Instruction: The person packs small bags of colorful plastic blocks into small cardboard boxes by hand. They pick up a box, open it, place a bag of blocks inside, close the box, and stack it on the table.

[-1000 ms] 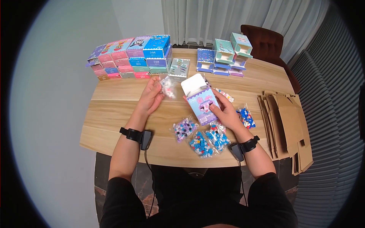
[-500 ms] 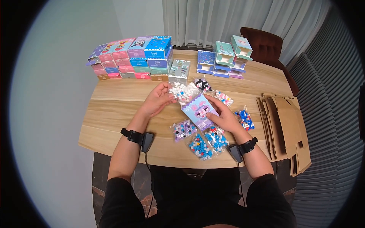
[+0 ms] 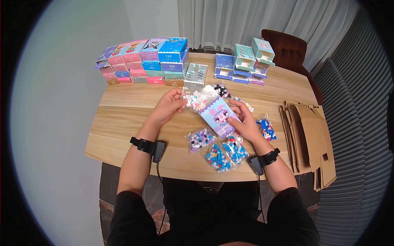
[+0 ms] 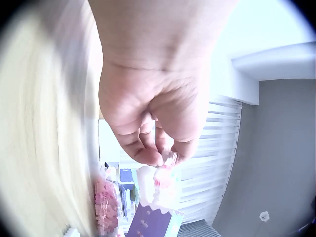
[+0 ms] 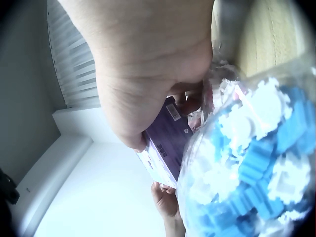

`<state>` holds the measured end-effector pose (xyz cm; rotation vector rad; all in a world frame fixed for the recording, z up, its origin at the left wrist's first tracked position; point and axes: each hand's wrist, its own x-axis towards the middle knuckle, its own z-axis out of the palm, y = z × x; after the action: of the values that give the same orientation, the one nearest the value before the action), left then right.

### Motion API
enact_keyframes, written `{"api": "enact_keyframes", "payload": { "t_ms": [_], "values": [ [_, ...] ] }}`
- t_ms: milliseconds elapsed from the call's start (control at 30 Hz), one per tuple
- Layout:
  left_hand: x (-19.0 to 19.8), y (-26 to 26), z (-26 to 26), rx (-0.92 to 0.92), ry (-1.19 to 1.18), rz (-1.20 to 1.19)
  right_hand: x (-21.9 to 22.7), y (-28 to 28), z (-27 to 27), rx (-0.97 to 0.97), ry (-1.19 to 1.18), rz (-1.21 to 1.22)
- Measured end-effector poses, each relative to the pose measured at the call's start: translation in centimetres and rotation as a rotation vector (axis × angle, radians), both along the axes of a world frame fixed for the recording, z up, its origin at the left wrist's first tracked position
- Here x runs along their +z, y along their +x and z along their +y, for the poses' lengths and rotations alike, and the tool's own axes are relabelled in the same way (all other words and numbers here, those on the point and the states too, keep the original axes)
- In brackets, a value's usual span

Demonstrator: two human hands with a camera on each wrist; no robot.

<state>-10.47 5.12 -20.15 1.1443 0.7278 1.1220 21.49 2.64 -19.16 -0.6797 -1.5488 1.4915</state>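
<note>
My left hand (image 3: 167,106) pinches the end of a clear bag of white and pink building blocks (image 3: 198,100). In the left wrist view the bag (image 4: 164,182) hangs between thumb and fingers, over a scalloped purple box edge. My right hand (image 3: 245,123) grips a blue and purple box (image 3: 218,117) with a pink block figure on its front, thumb across that face. The box tilts, its white flap (image 3: 210,89) standing up behind the bag, which overlaps the top opening. The right wrist view shows the box's purple underside (image 5: 168,133), with a bag of blue and white blocks (image 5: 256,163) close by.
Several block bags lie around the box, including a purple one (image 3: 201,139) and a blue one (image 3: 218,158). Stacked boxes (image 3: 143,61) stand back left, a grey box (image 3: 195,74) beside them. Opened boxes (image 3: 243,61) sit back right, and flattened cardboard (image 3: 310,137) at the right edge.
My left hand has brought the bag rightward to the top of the box. The box has tipped a little, uncovering a bag of black and white blocks behind it.
</note>
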Motion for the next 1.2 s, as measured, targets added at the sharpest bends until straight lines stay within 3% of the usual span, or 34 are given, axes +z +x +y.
{"api": "enact_keyframes", "payload": {
  "t_ms": [200,300,400,500,600,1200],
  "values": [
    [0.5,0.5,-0.7,-0.171,-0.018,0.182,-0.1,-0.2,0.2,0.015,0.111,-0.114],
    [-0.2,1.2,-0.7,-0.29,0.008,0.157,0.4,-0.2,-0.1,0.028,0.087,-0.135],
    [1.9,2.2,-1.9,-0.273,-0.076,0.003,0.1,-0.2,0.0,0.045,0.037,-0.044],
    [2.4,2.5,-2.3,-0.191,-0.017,-0.15,0.1,-0.2,0.1,0.063,0.002,0.028],
    [-0.3,0.7,-0.2,-0.163,0.044,-0.255,-0.1,0.0,0.4,0.058,-0.003,0.08],
    [1.9,2.3,-1.9,-0.293,0.224,-0.234,0.8,-0.2,-0.4,0.141,-0.041,-0.074]
  ]
}}
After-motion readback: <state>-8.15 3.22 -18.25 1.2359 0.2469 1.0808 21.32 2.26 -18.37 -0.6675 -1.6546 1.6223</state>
